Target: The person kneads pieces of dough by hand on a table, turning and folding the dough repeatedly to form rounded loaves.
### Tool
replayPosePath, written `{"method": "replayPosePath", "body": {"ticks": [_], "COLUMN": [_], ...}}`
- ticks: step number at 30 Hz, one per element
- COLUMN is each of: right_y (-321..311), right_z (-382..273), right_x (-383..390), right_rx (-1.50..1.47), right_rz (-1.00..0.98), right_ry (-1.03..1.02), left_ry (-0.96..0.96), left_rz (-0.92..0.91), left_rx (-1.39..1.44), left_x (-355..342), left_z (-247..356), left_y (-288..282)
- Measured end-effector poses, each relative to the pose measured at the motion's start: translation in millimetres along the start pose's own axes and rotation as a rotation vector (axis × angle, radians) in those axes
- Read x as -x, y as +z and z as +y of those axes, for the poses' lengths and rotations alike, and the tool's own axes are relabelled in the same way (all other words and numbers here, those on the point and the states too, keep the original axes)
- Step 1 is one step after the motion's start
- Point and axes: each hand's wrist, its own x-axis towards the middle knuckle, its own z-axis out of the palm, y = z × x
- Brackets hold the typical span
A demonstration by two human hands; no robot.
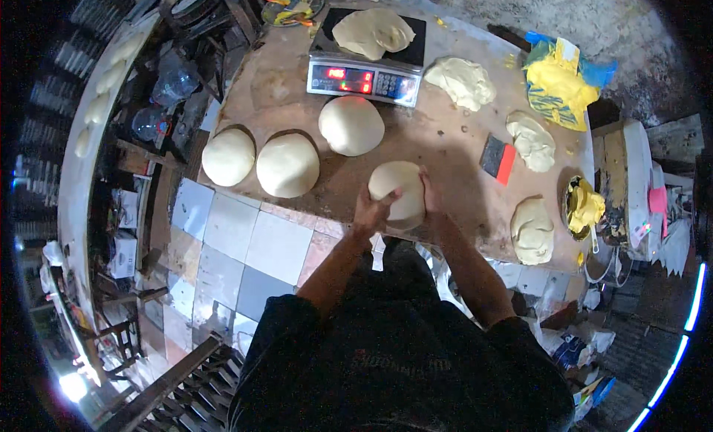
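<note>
Between my two hands, at the table's near edge, is a smooth pale dough ball (399, 183). My left hand (373, 208) cups its left side, thumb lying over the dough. Along its right side my right hand (431, 193) is wrapped, fingers pointing away from me. To the left lie three more round dough balls: a far one (351, 126), a middle one (288, 165) and a leftmost one (229, 157). A flat, irregular dough piece (373, 33) rests on the digital scale (364, 82) behind them.
Loose dough lumps (460, 83) sit along the right of the table (438, 139), near a red-and-black scraper (497, 160). A bowl of yellow fat (585, 205) and a torn yellow-and-blue bag (562, 83) stand at the right edge. A plate (292, 7) is at the back left.
</note>
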Motion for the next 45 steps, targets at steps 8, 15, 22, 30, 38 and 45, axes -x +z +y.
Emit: {"method": "replayPosePath", "body": {"ticks": [8,15,22,30,38,45], "right_y": [64,-156,-322,-164,-253,-170], "right_z": [6,-8,-56,-82,-194,-220], "right_x": [-17,-48,-110,-82,-153,-227], "right_rx": [0.293,1.078,0.601,0.434,0.369,-0.181], "right_rz": [0.162,0.486,0.823,0.149,0.368,0.402], "right_ry": [-0.626,-0.636,-0.255,-0.235,-0.376,-0.372], "left_ry": [0.495,0.425,0.72,0.542,0.081,0.432], "left_rz": [0.193,0.755,0.295,0.133,0.301,0.414], "left_rx": [-0.416,-1.398,-0.99,-1.742,-2.071,-1.946], "left_x": [27,45,-33,-185,-198,-230], "left_z": [24,22,18,-25,12,27], "left_y": [-48,-70,48,149,89,47]}}
